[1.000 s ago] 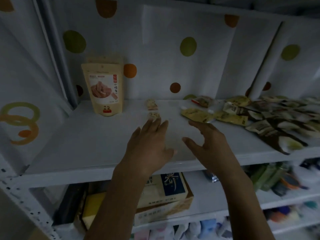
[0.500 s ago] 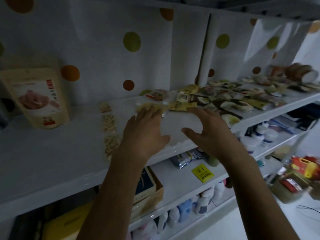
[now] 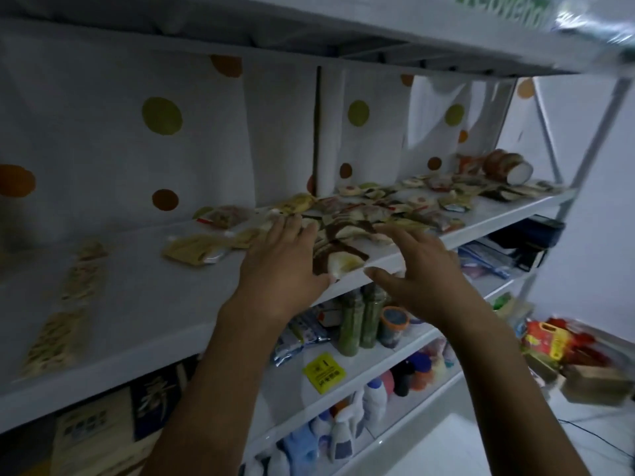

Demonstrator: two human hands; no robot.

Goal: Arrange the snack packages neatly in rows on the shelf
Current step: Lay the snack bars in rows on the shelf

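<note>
both arms outstretched, left hand [image 3: 281, 266] and right hand [image 3: 417, 273] open, fingers spread

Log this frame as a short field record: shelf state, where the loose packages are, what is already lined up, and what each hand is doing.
shelf: white shelf, dotted cloth behind
loose pile: snack packages scattered flat across the middle and right of the shelf
lined up: a row of small packets running front to back on the left
nearest package: brown-and-yellow packet at the front edge, between the hands
left hand: open, fingers over the pile's left edge, holding nothing
right hand: open, fingers spread, holding nothing
below: bottles and boxes on lower shelves
</note>
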